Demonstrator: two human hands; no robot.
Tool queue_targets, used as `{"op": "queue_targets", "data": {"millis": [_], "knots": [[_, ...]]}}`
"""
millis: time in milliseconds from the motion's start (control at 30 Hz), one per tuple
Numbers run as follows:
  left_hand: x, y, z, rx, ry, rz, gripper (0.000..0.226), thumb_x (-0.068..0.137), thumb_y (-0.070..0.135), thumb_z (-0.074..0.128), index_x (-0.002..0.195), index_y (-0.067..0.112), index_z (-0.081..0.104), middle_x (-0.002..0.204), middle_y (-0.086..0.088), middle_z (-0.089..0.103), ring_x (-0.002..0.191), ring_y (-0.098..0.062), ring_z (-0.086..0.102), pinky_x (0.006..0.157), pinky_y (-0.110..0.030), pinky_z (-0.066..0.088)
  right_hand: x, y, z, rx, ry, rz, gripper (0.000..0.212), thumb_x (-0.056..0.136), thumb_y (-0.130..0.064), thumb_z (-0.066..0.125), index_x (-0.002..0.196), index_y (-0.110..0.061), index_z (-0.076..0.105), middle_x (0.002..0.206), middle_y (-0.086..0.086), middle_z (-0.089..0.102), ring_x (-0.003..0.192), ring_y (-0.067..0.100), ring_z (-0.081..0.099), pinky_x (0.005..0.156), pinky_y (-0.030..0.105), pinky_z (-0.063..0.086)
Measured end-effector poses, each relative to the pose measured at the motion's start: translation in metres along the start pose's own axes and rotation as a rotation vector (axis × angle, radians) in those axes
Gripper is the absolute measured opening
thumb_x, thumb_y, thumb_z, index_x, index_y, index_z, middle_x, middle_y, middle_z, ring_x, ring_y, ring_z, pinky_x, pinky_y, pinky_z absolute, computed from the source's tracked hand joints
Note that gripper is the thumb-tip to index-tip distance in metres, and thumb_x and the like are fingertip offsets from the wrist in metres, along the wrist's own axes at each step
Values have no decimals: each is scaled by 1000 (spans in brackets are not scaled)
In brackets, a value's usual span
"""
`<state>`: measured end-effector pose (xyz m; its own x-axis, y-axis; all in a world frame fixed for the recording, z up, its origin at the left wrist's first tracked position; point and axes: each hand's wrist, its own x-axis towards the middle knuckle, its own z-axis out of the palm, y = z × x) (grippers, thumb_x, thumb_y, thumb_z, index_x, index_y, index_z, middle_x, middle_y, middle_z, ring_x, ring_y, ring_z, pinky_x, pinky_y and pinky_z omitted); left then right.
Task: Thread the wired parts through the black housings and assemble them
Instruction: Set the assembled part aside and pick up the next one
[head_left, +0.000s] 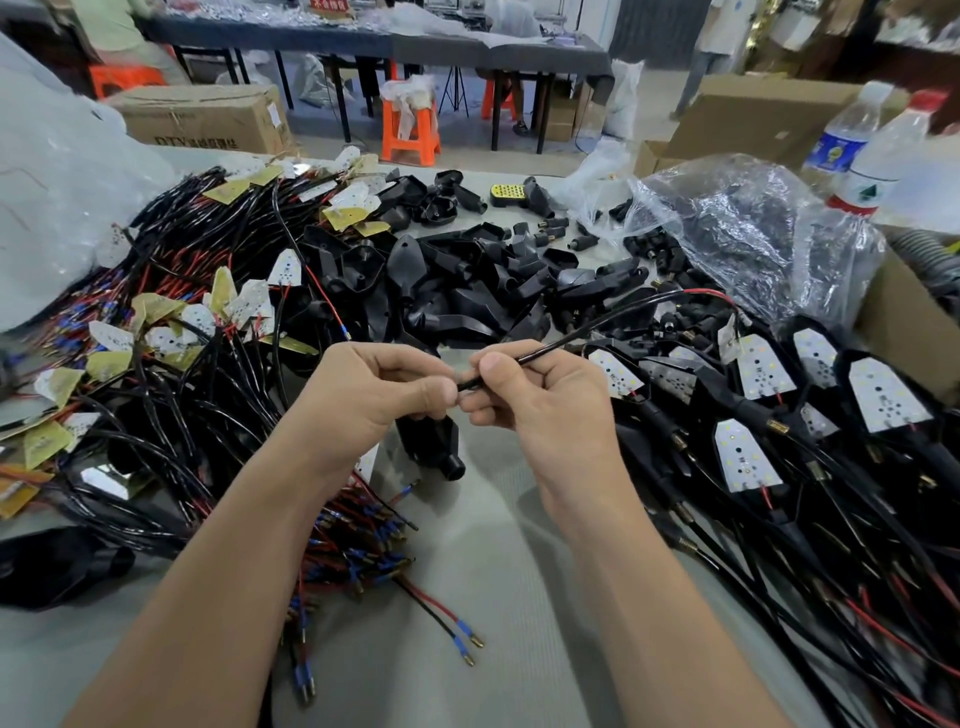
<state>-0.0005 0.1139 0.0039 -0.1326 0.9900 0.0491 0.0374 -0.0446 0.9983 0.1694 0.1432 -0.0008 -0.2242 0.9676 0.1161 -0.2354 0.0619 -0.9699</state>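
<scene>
Left hand (374, 395) and right hand (540, 395) meet over the bench, both pinching one black wire (597, 325), which trails off toward 2 o'clock. A black housing (431, 441) sits at 5 o'clock, just beneath the left hand.

1 head-worn camera looks forward and down, close over the table (498, 571) and beyond.

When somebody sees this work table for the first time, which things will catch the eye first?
First the two hands at the centre: the left hand and right hand pinch a black wire between them. To the left lies a tangled heap of wired boards, behind the hands a pile of black housings, and to the right rows of assembled units.
</scene>
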Motion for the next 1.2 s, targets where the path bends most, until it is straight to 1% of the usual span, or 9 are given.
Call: {"op": "queue_targets", "data": {"millis": [67,167,267,367,533,633,867,1000,1200], "knots": [[4,-3,-9,97,147,5,4,78,26,83,79,22,83,78,-5,78,69,-12,69,67,-20,55,1,0,-3,-16,48,-25,17,98,-1,61,88,-9,71,73,12,75,62,18,70,59,23,55],[7,-10,-28,577,374,-78,24,91,52,71,76,35,79,72,14,75,70,-9,70,73,-31,57,3,0,-5,-51,105,-66,10,97,-2,62,97,-12,65,71,15,73,58,20,69,57,25,54],[6,-14,-21,861,277,-207,27,84,66,70,79,40,76,68,16,73,72,-11,70,77,-35,59,3,2,-6,-128,129,-110,14,95,-3,63,97,-14,54,65,16,70,51,21,65,51,25,50],[6,-15,-4,994,222,-246,31,76,59,80,100,40,75,90,14,73,88,-15,67,76,-33,54,2,5,-4,-172,103,-115,15,94,-3,64,91,-13,53,60,16,68,48,21,62,49,25,48],[3,-11,9,907,344,-89,20,69,48,79,83,45,65,79,23,69,79,-4,65,67,-29,45,2,12,-1,-291,60,-121,12,83,-11,75,78,-16,65,55,8,66,50,20,64,51,31,52],[2,-10,10,606,283,0,16,73,31,82,83,37,70,72,18,74,68,-1,68,65,-27,50,3,17,-1,-488,62,-162,9,78,-22,78,79,-23,69,59,-2,68,57,17,66,63,43,59],[-1,-7,10,392,169,93,16,73,26,91,83,34,81,71,3,77,72,-22,77,73,-47,64,1,13,2,-547,88,-176,11,72,-31,83,77,-27,75,59,-4,64,53,14,58,55,35,53],[-1,-9,12,376,296,144,25,73,25,88,84,46,81,75,15,77,75,-4,75,73,-27,62,0,13,-1,-538,29,-117,20,76,-30,85,72,-15,73,49,-7,51,44,6,38,45,23,34],[-4,-2,16,365,375,252,29,73,32,82,95,49,79,80,26,75,76,3,71,68,-9,51,0,11,-1,-571,86,-124,29,75,-29,87,61,-15,66,49,-8,54,42,5,40,46,20,34]]}}
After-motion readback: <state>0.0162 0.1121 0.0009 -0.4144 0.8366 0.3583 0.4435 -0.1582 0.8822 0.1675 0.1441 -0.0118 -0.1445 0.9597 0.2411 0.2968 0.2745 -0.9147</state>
